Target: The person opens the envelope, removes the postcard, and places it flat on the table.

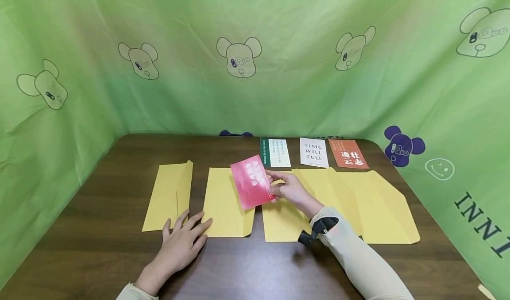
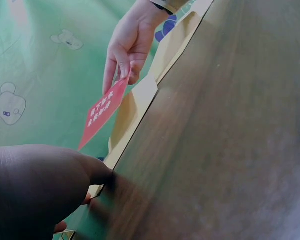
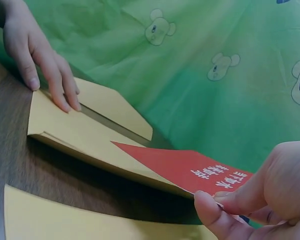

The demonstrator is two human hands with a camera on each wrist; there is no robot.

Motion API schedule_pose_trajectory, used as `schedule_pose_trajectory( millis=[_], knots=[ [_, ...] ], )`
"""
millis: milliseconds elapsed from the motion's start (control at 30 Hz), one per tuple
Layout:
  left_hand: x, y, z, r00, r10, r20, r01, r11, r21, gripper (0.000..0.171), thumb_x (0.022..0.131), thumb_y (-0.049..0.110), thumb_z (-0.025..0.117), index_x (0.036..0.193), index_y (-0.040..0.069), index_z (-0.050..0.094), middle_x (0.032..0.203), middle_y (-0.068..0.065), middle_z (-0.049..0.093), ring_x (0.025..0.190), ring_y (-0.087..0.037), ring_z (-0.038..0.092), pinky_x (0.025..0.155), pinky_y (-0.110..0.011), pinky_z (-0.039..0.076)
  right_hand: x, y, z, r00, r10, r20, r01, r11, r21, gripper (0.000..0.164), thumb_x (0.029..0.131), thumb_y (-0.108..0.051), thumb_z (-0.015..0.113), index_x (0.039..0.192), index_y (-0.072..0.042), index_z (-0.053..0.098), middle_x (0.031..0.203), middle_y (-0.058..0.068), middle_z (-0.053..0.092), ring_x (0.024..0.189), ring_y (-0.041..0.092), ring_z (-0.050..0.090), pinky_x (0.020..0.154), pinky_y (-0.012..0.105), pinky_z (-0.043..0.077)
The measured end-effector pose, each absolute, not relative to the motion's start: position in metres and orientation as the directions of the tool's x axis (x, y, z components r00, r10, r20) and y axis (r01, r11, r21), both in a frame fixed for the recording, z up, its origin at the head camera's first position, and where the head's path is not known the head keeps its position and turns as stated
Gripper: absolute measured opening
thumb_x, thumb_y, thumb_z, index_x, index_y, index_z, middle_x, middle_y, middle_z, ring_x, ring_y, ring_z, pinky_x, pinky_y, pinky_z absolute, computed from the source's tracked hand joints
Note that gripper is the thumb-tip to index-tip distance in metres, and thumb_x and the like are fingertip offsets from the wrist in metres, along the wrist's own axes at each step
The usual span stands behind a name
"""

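My right hand (image 1: 294, 191) pinches a red card (image 1: 251, 188) with white lettering by its right edge. It holds the card tilted above a yellow envelope (image 1: 223, 213). My left hand (image 1: 180, 247) has its fingers spread and rests at the near left part of that envelope. Some of its fingertips are close to the lower corner of another yellow envelope (image 1: 164, 198) on the far left. In the right wrist view the red card (image 3: 190, 167) sits between thumb and fingers, its lettering facing up.
More yellow envelopes lie to the right, one partly under the right forearm (image 1: 276, 227) and one with its flap spread out (image 1: 386, 211). Along the back lie a green-and-white card (image 1: 279, 151), a white card (image 1: 314, 153) and an orange card (image 1: 348, 154). A green printed cloth (image 1: 179, 105) surrounds the table.
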State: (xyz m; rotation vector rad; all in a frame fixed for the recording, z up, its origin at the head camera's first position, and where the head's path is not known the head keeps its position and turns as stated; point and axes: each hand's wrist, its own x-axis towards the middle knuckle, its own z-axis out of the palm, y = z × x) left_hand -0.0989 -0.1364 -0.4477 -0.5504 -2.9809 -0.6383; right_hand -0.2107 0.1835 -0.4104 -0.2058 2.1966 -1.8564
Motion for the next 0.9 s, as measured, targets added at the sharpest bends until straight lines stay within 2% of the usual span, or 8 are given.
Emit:
schedule_pose_trajectory(
  millis=[467, 767, 900],
  knots=[
    [-0.098, -0.137, -0.446, -0.937, 0.332, 0.11, 0.348, 0.851, 0.393, 0.037, 0.099, 0.026, 0.061, 0.135, 0.021, 0.065, 0.146, -0.007, 0.051, 0.142, -0.042, 0.031, 0.103, -0.075, 0.012, -0.229, 0.169, -0.407, -0.972, -0.213, -0.094, 0.079, 0.078, -0.994, 0.064, 0.085, 0.02, 0.05, 0.147, 0.008, 0.04, 0.107, 0.018, 0.051, 0.072, 0.014, 0.061, 0.055, 0.025, 0.052],
    [-0.098, -0.136, -0.447, -0.936, 0.334, 0.113, 0.351, 0.85, 0.392, 0.037, 0.099, 0.026, 0.061, 0.135, 0.021, 0.065, 0.146, -0.007, 0.052, 0.142, -0.042, 0.031, 0.103, -0.075, 0.012, -0.24, 0.162, -0.405, -0.982, -0.188, -0.006, 0.004, 0.012, -1.0, 0.064, 0.082, 0.019, 0.053, 0.145, 0.009, 0.043, 0.098, 0.013, 0.057, 0.069, 0.015, 0.063, 0.056, 0.026, 0.055],
    [-0.098, -0.136, -0.446, -0.935, 0.334, 0.117, 0.352, 0.849, 0.393, 0.037, 0.098, 0.026, 0.061, 0.134, 0.02, 0.065, 0.146, -0.007, 0.052, 0.141, -0.042, 0.031, 0.103, -0.075, 0.012, -0.247, 0.158, -0.406, -0.987, -0.163, -0.01, 0.011, 0.0, -1.0, 0.066, 0.081, 0.021, 0.052, 0.145, 0.009, 0.043, 0.098, 0.012, 0.055, 0.065, 0.014, 0.061, 0.057, 0.027, 0.056]
  ],
)
